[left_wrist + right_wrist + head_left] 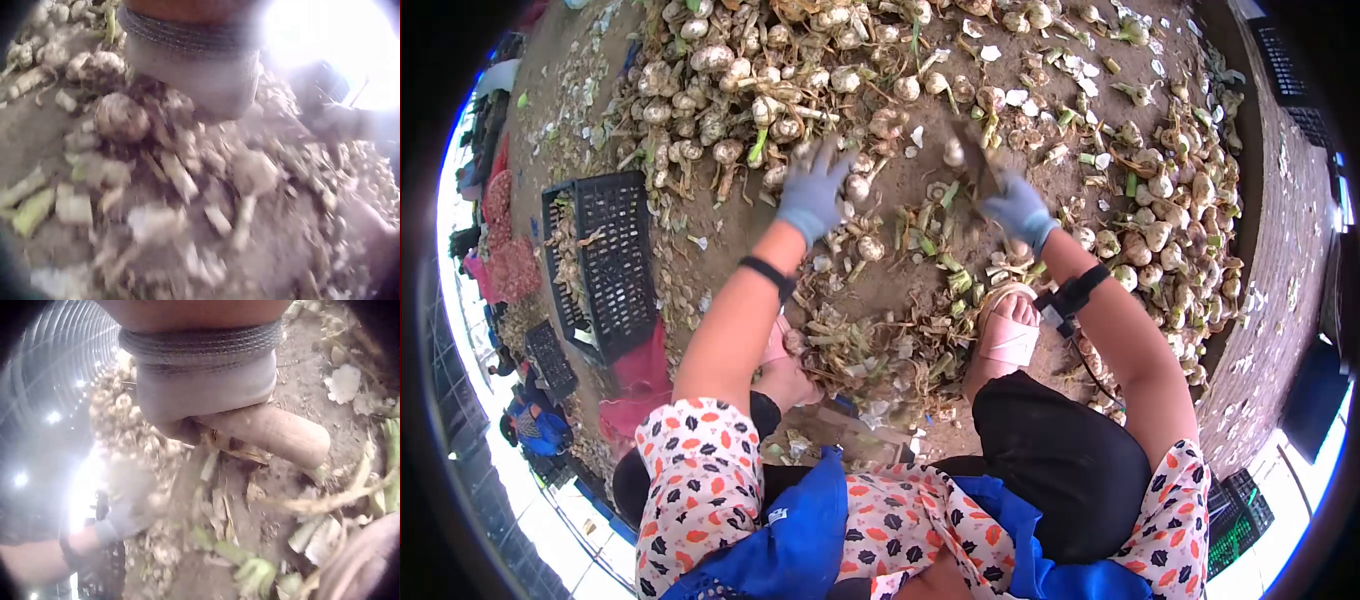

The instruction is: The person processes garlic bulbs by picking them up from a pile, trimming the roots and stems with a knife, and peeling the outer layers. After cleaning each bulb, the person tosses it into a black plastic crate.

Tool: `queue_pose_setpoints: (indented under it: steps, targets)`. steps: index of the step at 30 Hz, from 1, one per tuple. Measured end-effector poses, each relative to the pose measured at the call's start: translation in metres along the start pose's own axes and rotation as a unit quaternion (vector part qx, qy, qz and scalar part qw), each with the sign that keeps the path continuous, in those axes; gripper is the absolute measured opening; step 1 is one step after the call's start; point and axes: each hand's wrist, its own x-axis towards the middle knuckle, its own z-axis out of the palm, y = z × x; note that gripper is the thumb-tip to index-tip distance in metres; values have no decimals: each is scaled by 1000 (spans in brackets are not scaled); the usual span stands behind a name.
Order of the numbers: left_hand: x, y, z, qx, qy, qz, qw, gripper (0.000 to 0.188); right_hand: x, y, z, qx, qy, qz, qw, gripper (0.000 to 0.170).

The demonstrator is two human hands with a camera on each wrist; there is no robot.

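Observation:
My left hand (812,195), in a grey-blue glove, reaches over the garlic bulbs at the near edge of the big heap (720,100), its fingers spread. The left wrist view hides its fingers behind the glove; below it lie a garlic bulb with a short stem (253,172) and a rounder bulb (122,117). My gloved right hand (1020,210) grips a knife by its thick wooden handle (287,434). The dark blade (977,160) points away from me, blurred. Just left of the blade is a pale garlic bulb (953,152).
Trimmed stems and dry leaves (890,340) lie between my feet, one in a pink sandal (1008,340). Another garlic pile (1180,220) is at the right, by a raised edge. A black crate (610,265) stands at the left, and loose skins (1085,75) litter the ground.

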Motion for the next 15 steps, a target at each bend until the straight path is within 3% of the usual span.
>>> queue_pose_setpoints:
  steps: [2,3,4,6,7,9,11,12,14,15]
  targets:
    - [19,-1,-25,-1,-107,7,994,63,12,29,-8,198,67,-42,977,29]
    - [17,0,-18,43,-80,58,994,59,-6,4,-21,133,54,-8,990,27]
    - [13,-2,-12,41,-83,59,994,59,-18,11,-18,133,52,-4,990,27]
    - [-1,2,-20,38,-179,86,979,51,-39,27,-13,230,45,47,971,27]
    - [-12,5,-29,17,-228,62,972,42,-53,29,-9,188,50,28,980,27]
    - [-41,-1,-21,58,-287,123,948,42,-81,25,-5,154,52,31,986,29]
    - [-60,-4,-9,69,-488,186,850,44,-105,28,1,154,54,59,985,30]
    - [-67,0,-15,73,-488,192,848,44,-114,34,2,146,63,64,985,29]
    - [-76,6,-33,-10,-357,133,925,46,-131,44,-3,134,64,59,987,28]
    - [-64,25,-64,-32,-344,73,935,47,-138,47,-3,118,59,50,990,27]
